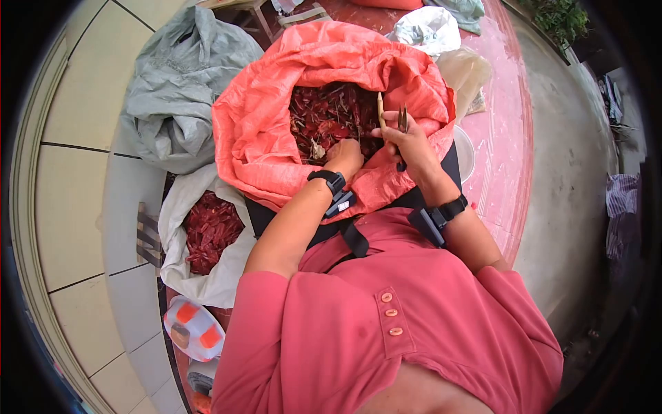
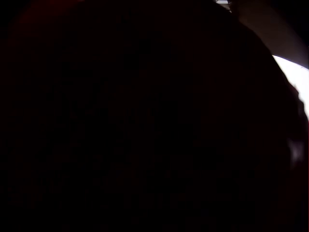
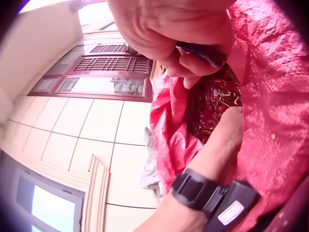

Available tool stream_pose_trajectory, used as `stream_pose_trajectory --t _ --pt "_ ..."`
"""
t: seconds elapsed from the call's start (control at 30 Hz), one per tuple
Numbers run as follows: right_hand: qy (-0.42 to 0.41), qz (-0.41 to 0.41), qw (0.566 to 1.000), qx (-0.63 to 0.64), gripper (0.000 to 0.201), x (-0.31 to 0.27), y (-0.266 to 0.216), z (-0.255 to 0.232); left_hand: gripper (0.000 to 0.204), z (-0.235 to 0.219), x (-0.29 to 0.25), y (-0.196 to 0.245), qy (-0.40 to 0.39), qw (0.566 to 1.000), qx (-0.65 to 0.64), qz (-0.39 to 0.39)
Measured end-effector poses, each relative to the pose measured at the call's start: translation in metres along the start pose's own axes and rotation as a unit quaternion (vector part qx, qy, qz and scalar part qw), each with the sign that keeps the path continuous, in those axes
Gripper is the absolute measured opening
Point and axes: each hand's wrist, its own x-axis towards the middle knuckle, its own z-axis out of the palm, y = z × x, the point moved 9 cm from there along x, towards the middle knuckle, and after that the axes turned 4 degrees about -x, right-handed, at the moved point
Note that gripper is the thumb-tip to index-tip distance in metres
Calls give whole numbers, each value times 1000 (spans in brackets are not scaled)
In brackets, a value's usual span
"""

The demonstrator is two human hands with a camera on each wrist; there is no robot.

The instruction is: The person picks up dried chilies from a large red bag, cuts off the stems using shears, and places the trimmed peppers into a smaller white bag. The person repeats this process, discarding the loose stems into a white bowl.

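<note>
A large red woven sack [image 1: 258, 117] with its rim rolled down lies before the person, holding dried red chilies [image 1: 324, 114] with pale stems. The left hand [image 1: 345, 157] reaches down into the chilies at the near side of the opening; its fingertips are hidden. Over the sack's right side, the right hand [image 1: 408, 143] grips scissors [image 1: 403, 119], dark blades pointing up. A tan pointed stick-like piece [image 1: 380, 109] stands up beside that hand's fingers. In the right wrist view, a dark handle [image 3: 202, 52] lies within the curled fingers. The left wrist view is almost wholly black.
At the left, a white sack [image 1: 176, 200] holds bright red chili pieces [image 1: 212, 231]; behind it stands a grey sack [image 1: 183, 90]. An orange-and-white bag [image 1: 194, 328] lies below. A white bucket [image 1: 464, 153] stands right of the red sack, with plastic bags [image 1: 427, 29] beyond.
</note>
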Motion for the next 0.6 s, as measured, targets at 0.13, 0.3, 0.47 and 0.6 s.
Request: stream_pose_trajectory --t 0.13,0.3,0.47,0.6 --pt "-69 85 990 91 11 -27 20 7 26 -4 -3 -13 46 997 -60 30" --pt "-89 79 990 75 9 -33 32 24 29 -40 -73 15 128 953 -185 204" --pt "-21 -55 996 65 12 -46 -12 8 30 -52 -100 34 100 938 -242 226" --pt "174 -252 952 -21 14 -74 -86 -75 27 -37 -53 2 45 978 -113 169"
